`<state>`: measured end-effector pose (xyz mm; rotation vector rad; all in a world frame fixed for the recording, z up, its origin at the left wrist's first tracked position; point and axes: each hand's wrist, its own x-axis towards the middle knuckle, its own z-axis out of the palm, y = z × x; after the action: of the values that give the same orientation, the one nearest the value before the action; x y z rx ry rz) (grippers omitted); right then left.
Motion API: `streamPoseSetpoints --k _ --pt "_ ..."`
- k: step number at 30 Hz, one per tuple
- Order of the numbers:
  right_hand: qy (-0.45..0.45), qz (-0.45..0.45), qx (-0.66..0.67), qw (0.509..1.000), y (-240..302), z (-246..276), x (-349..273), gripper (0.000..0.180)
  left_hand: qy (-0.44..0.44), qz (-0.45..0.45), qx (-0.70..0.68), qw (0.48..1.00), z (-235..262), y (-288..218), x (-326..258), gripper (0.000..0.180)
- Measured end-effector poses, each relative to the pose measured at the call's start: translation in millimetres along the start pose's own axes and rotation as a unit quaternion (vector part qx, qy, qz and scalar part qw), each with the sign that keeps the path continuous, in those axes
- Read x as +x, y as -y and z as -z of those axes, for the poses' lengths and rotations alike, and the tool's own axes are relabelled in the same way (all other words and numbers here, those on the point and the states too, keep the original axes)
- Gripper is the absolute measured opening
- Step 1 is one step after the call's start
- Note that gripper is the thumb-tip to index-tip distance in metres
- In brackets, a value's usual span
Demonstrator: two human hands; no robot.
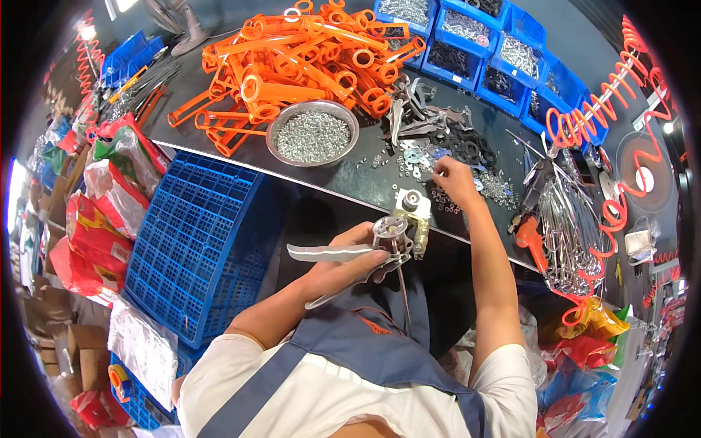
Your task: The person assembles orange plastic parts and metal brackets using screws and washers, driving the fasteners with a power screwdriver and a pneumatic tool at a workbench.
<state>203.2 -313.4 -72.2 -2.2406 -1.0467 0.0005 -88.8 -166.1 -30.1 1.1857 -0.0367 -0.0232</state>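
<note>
My left hand (349,264) is wrapped round a grey metal caulking gun handle (328,252), just off the bench's front edge. A round metal end plate (390,228) faces up at its top, and a thin rod (404,292) runs down toward my apron. Right beside it stands a small metal fixture (412,202) at the bench edge. Over the loose small metal parts, my right hand (456,181) has its fingers drawn together; whatever they pinch is hidden. Washers and flat plates (415,157) lie next to those fingers.
Orange gun frames (307,62) are heaped at the back, behind a metal bowl (274,139) of small parts. Grey triggers (416,109) lie right of them. Blue bins (453,62) line the back right. An orange-handled air tool (531,241), bundled rods (573,233) and blue crates (193,241) flank me.
</note>
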Motion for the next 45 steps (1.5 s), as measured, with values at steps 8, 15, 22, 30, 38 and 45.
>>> streamPoseSetpoints --k 8,15,22,30,38,45 --pt "-0.200 0.325 0.038 0.924 118.1 37.3 -118.4 0.019 -0.003 0.028 0.009 1.000 -23.6 -1.3 25.8 0.025" --pt "-0.175 0.344 -0.083 0.919 122.5 49.5 -136.0 0.025 0.048 -0.028 0.108 0.993 -33.6 2.5 39.7 0.018" --pt "-0.135 0.334 -0.090 0.929 125.2 51.4 -144.1 0.028 0.028 -0.115 0.028 0.993 -38.3 4.1 37.0 0.025" --pt "-0.105 0.022 0.347 0.932 116.9 28.4 -147.3 0.023 0.064 -0.198 0.202 0.957 -26.6 7.5 48.7 0.011" --pt "0.052 -0.123 0.633 0.762 95.9 -6.4 -170.5 0.025 0.138 -0.210 0.239 0.938 -16.4 30.4 49.5 0.012" --pt "0.037 -0.139 0.393 0.908 49.2 55.9 -114.4 0.012 0.102 -0.183 0.201 0.957 -11.7 49.6 46.6 0.013"
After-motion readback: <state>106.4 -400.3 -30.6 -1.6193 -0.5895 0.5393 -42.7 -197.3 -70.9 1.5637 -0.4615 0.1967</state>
